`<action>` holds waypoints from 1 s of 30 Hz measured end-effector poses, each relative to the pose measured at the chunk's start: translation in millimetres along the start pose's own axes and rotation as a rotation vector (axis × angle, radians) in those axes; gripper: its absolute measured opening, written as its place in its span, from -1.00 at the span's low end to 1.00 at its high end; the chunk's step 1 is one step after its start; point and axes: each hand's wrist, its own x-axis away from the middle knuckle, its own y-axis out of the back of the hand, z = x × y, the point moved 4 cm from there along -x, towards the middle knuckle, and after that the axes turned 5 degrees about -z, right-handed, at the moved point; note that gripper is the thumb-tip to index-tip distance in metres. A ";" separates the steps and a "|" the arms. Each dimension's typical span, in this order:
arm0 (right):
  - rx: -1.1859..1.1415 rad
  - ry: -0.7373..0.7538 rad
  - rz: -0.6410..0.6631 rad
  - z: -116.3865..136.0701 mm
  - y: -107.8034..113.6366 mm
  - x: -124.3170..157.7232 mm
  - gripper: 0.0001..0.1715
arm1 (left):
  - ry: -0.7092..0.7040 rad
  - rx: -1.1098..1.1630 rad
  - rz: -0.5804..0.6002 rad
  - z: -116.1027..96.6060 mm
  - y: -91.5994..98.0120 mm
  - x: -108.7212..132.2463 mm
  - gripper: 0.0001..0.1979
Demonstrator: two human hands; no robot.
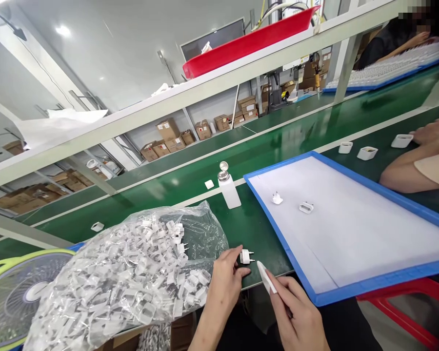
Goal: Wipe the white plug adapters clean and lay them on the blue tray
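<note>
My left hand [227, 278] pinches a white two-pin plug housing [245, 256] between thumb and fingertips, its pins facing right. In my right hand [296, 309] is a white, pointed piece [266, 277] that looks like a folded cloth. Its tip is close to the plug's pins but apart from them. Left of my hands lies a clear plastic bag [201, 229] full of white plug housings [142, 273]. On the blue-rimmed white tray [296, 263] to the right, a plug housing [277, 198] stands near another white housing [306, 207].
A white bottle with a metal flip lid [229, 190] stands behind my hands. A small white piece [209, 184] lies beside it. At left is a yellow-rimmed fan [29, 292]. Another person's arm [417, 165] rests at right near several white housings [367, 153]. A shelf rail [161, 107] crosses above.
</note>
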 end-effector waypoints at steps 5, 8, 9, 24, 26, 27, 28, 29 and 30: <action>-0.003 -0.028 -0.025 1.4 2.0 -11.6 -0.61 | -0.015 -0.010 -0.034 -0.3 -4.3 1.2 -0.47; -0.022 -0.060 -0.007 0.0 1.0 -15.4 -0.62 | -0.055 0.012 -0.059 -2.0 -6.2 0.4 -0.50; -0.024 -0.069 -0.008 -0.5 1.1 -16.1 -0.62 | -0.075 0.032 -0.060 -3.5 -6.1 0.0 -0.52; -0.605 -0.256 0.162 35.1 6.8 -44.4 -0.64 | 0.152 0.996 -0.008 -38.2 2.7 40.2 -0.66; -0.564 -0.227 0.150 41.0 6.4 -41.3 -0.65 | 0.185 1.076 -0.035 -43.8 -0.1 42.9 -0.63; -0.531 -0.208 0.135 44.9 5.8 -38.1 -0.66 | 0.206 1.118 -0.059 -45.7 -1.4 43.5 -0.63; -0.496 -0.188 0.113 49.6 4.7 -33.9 -0.66 | 0.235 1.155 -0.089 -46.7 -2.6 44.0 -0.63; -0.463 -0.169 0.086 54.8 3.5 -29.2 -0.65 | 0.273 1.187 -0.126 -46.8 -3.8 44.4 -0.63; -0.435 -0.150 0.054 60.2 2.2 -24.3 -0.65 | 0.318 1.214 -0.163 -46.2 -5.0 44.9 -0.64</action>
